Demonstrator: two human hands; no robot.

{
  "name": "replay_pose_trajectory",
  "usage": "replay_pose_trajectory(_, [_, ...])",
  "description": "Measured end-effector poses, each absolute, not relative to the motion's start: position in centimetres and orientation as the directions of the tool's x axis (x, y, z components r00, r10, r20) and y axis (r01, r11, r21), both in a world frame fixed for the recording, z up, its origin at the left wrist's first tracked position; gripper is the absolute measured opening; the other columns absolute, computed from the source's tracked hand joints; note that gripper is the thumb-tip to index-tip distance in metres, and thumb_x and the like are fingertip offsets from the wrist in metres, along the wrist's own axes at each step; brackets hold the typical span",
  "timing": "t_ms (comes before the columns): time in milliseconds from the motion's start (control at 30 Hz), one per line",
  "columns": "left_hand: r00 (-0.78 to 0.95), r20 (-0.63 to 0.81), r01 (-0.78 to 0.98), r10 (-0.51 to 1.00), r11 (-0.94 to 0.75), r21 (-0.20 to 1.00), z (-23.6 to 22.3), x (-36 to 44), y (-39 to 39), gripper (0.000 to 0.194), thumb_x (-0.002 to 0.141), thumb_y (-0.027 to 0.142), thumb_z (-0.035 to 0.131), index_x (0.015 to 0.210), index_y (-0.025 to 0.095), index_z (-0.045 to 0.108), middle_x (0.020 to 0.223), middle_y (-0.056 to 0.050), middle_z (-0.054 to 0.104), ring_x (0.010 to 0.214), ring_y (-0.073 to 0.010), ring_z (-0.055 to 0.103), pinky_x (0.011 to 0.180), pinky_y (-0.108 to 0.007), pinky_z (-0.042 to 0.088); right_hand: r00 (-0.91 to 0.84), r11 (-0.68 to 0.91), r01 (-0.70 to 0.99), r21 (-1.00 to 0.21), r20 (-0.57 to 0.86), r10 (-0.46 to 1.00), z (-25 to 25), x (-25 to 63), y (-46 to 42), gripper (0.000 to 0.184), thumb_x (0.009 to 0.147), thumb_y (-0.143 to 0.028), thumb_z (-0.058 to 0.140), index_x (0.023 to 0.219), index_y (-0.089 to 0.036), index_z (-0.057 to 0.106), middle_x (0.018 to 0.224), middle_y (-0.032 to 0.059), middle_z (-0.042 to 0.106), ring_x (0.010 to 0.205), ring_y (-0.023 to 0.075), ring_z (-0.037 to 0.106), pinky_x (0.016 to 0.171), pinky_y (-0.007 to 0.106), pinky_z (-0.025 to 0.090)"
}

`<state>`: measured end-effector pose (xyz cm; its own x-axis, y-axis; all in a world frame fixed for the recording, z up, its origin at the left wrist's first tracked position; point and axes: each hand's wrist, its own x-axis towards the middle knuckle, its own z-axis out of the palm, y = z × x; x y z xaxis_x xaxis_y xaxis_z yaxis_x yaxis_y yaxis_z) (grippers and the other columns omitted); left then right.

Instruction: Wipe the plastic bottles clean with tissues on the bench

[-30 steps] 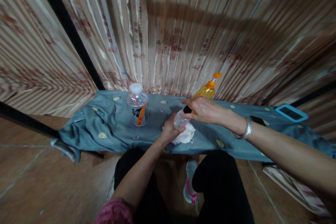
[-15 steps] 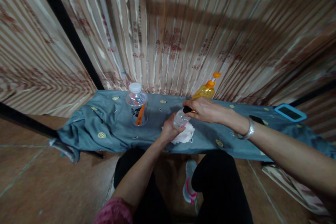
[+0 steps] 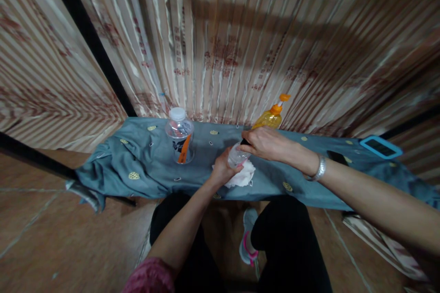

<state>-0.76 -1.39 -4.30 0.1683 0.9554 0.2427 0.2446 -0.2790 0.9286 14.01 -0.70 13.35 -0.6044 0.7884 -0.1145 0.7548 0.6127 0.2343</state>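
My left hand [image 3: 222,168] is wrapped round the body of a small clear bottle [image 3: 235,156], holding it above a crumpled white tissue [image 3: 242,175] that lies on a blue-grey cloth [image 3: 151,169]. My right hand [image 3: 266,143] is closed over the bottle's dark cap [image 3: 243,141], with a silver bracelet [image 3: 318,169] on its wrist. A yellow pump bottle with an orange nozzle [image 3: 271,115] stands just behind my right hand.
A clear plastic bottle with a white cap and an orange-and-black label [image 3: 180,134] stands to the left on the cloth. A phone in a blue case [image 3: 380,147] lies at the far right. Striped curtains [image 3: 223,41] hang close behind. My knees sit below the cloth's front edge.
My right hand has shifted slightly on the cap; the wrist with the bracelet has turned a little. The left hand and the bottle stay where they were.
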Motion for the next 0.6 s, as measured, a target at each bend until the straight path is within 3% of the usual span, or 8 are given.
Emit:
replay_pose_trajectory(67, [0.174,0.252,0.23,0.952,-0.288,0.93,-4.37,-0.75,-1.39,0.061,0.068,0.015,0.084,0.125,0.019,0.063,0.118,-0.008,0.077,0.108,-0.0281,0.074,0.099,-0.04,0.058,-0.615,0.621,0.754,0.211,-0.104,0.782,13.44,13.98,-0.73,0.041,0.105,-0.046,0.059,0.115,-0.006,0.064,0.096,0.0181,0.074,0.093,0.0325,0.072,0.066,0.034,0.033])
replay_pose_trajectory(167, [0.185,0.249,0.222,0.951,-0.287,0.932,-4.57,-0.75,-1.32,0.062,0.068,0.016,0.084,0.126,0.018,0.062,0.12,-0.008,0.077,0.11,-0.0277,0.073,0.1,-0.041,0.057,-0.628,0.638,0.748,0.181,-0.117,0.769,13.66,13.7,-0.95,0.037,0.103,-0.035,0.063,0.126,-0.006,0.059,0.105,0.0176,0.074,0.099,0.0321,0.072,0.07,0.033,0.036])
replay_pose_trajectory(233, [0.184,0.236,0.235,0.954,-0.275,0.932,-4.68,-0.75,-1.28,0.062,0.067,0.016,0.085,0.125,0.018,0.063,0.119,-0.007,0.077,0.11,-0.0271,0.073,0.1,-0.04,0.057,-0.6,0.613,0.758,0.224,-0.129,0.789,13.7,13.46,-1.15,0.032,0.107,-0.035,0.056,0.118,-0.006,0.063,0.098,0.018,0.074,0.096,0.0334,0.072,0.068,0.034,0.034])
replay_pose_trajectory(300, [0.181,0.219,0.251,0.959,-0.26,0.932,-4.73,-0.73,-1.26,0.062,0.067,0.017,0.086,0.125,0.018,0.063,0.118,-0.007,0.077,0.11,-0.0267,0.074,0.099,-0.04,0.057,-0.567,0.577,0.771,0.27,-0.121,0.815,13.59,13.35,-1.28,0.041,0.109,-0.044,0.049,0.107,-0.007,0.065,0.09,0.0186,0.074,0.093,0.0355,0.073,0.066,0.036,0.033])
replay_pose_trajectory(367, [0.177,0.206,0.255,0.962,-0.247,0.935,-4.74,-0.72,-1.26,0.064,0.067,0.017,0.086,0.126,0.018,0.062,0.118,-0.007,0.077,0.109,-0.0262,0.074,0.099,-0.04,0.057,-0.563,0.565,0.781,0.267,-0.092,0.821,13.37,13.46,-1.27,0.046,0.107,-0.051,0.05,0.11,-0.006,0.064,0.093,0.0192,0.074,0.094,0.0363,0.073,0.067,0.036,0.035])
replay_pose_trajectory(500, [0.182,0.216,0.244,0.959,-0.257,0.935,-4.7,-0.76,-1.26,0.067,0.066,0.016,0.086,0.128,0.019,0.061,0.122,-0.007,0.076,0.113,-0.0261,0.073,0.101,-0.04,0.057,-0.628,0.628,0.763,0.154,-0.055,0.776,13.09,13.66,-1.13,0.04,0.105,-0.036,0.06,0.131,-0.005,0.056,0.113,0.019,0.072,0.105,0.0334,0.07,0.076,0.033,0.041])
replay_pose_trajectory(600, [0.173,0.21,0.251,0.962,-0.25,0.935,-4.66,-0.71,-1.2,0.068,0.065,0.016,0.087,0.127,0.019,0.061,0.123,-0.007,0.076,0.114,-0.0266,0.073,0.102,-0.041,0.057,-0.592,0.599,0.785,0.157,-0.09,0.8,13.34,13.11,-1.48,0.029,0.107,-0.029,0.055,0.124,-0.005,0.059,0.107,0.0182,0.073,0.102,0.0315,0.072,0.074,0.033,0.04])
